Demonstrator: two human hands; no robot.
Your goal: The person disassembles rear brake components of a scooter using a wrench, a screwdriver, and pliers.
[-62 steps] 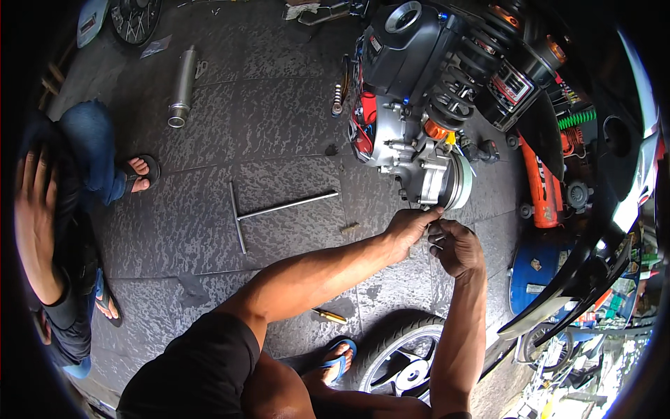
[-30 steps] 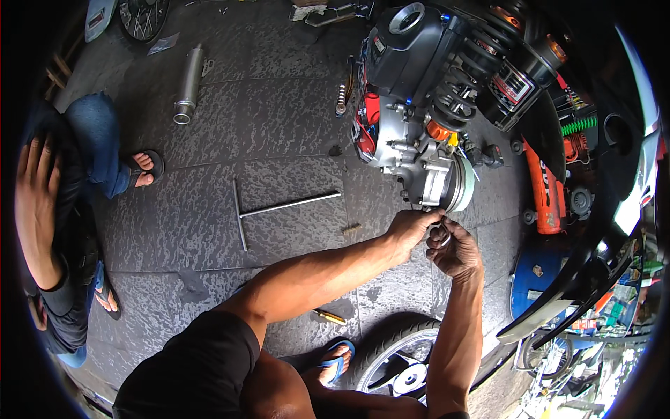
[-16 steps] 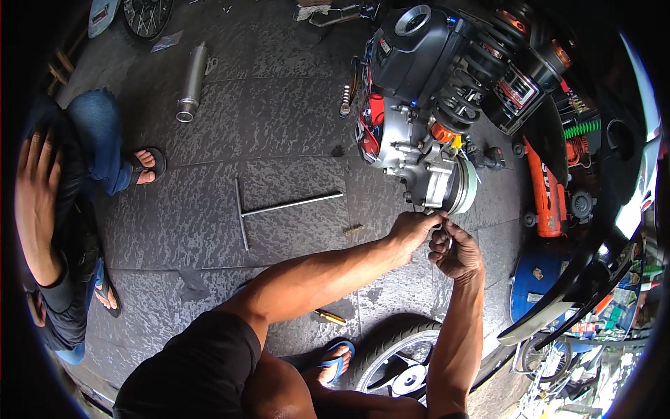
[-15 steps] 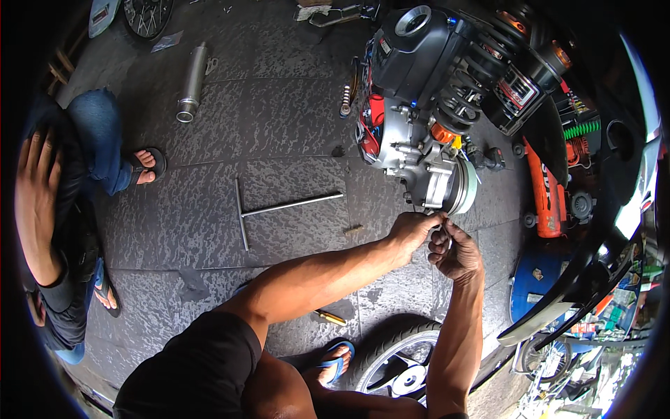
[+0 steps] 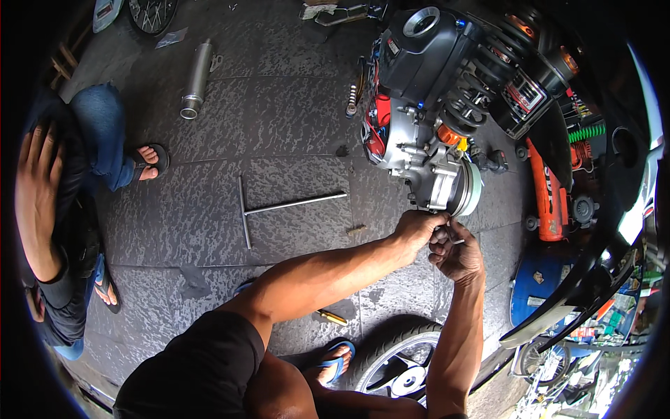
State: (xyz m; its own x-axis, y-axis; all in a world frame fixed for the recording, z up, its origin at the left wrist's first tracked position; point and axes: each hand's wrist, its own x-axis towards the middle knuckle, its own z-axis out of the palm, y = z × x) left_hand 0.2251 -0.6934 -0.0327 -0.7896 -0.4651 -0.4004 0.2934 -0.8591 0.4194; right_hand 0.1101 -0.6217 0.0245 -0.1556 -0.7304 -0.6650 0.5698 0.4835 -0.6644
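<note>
Both my hands are at the bottom end of a scooter engine [image 5: 401, 136], just below a round drum-like part with a pale green rim [image 5: 476, 188]. My left hand [image 5: 419, 229] is closed, its thumb and fingertips pressed together at the drum's lower edge; what they grip is hidden. Beside it, my right hand [image 5: 457, 257] has its fingers curled. A small light metal piece [image 5: 458, 241] shows between them, too small to name. The two hands almost touch.
A T-handle wrench [image 5: 296, 202] lies on the tiled floor, and an exhaust silencer [image 5: 198, 80] farther off. A screwdriver [image 5: 332, 317] and a wheel [image 5: 405, 363] are near my foot. Another person [image 5: 70, 202] sits at left. Black bodywork [image 5: 579, 307] curves along the right.
My right fingers have shifted slightly, and the small light piece now lies more crosswise between them. My left hand stays at the drum's edge. The whole view has moved a little.
</note>
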